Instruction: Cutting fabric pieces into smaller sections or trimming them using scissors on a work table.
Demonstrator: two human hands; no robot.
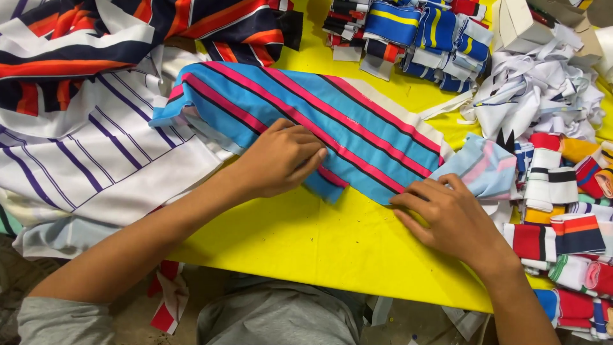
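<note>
sleeve (60, 322): grey, short | forearms: bare | lap garment (281, 316): grey

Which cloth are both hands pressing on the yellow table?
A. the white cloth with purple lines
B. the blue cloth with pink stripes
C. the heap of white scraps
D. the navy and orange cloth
B: the left hand and the right hand both rest flat on the blue cloth with pink stripes, spread across the yellow table.
</note>
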